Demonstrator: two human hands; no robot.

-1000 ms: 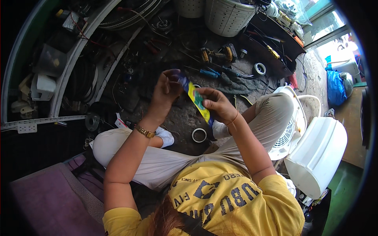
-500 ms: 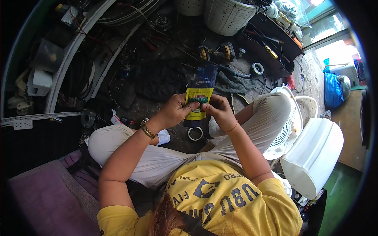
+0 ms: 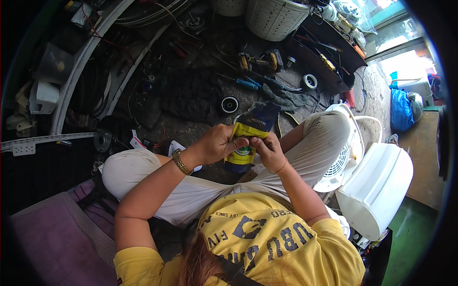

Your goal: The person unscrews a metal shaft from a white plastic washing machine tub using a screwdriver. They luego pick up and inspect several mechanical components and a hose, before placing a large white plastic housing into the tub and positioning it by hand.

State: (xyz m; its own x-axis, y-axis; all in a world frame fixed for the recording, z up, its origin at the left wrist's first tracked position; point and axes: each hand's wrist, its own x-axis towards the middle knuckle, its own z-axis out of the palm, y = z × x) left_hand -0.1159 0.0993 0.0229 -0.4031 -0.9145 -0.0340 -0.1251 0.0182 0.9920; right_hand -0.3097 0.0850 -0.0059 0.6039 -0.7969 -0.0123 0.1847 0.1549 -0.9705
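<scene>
A dark blue and yellow pouch (image 3: 254, 127) is held in front of my lap, its dark top end leaning away to the right. My left hand (image 3: 217, 144) pinches its left side, thumb across the yellow front. On the other side my right hand (image 3: 270, 151) grips it, with its thumb close to the left thumb. The pouch's back and the fingers behind it are hidden. Beyond its top, on the floor, sits a black round part with a white rim (image 3: 229, 104).
A yellow-black cordless drill (image 3: 257, 62), blue-handled tool (image 3: 248, 84), white ring (image 3: 310, 81) and grey cloth (image 3: 286, 99) lie ahead. Red-handled pliers (image 3: 179, 49) are farther left. A perforated white basket (image 3: 276, 20) stands at the back. White fan housing (image 3: 336, 167) and a white casing (image 3: 377, 190) flank my right knee.
Both hands have brought the pouch lower and nearer, and its top now tilts right. The black round part beyond it has come into view; a ring below the pouch is now hidden.
</scene>
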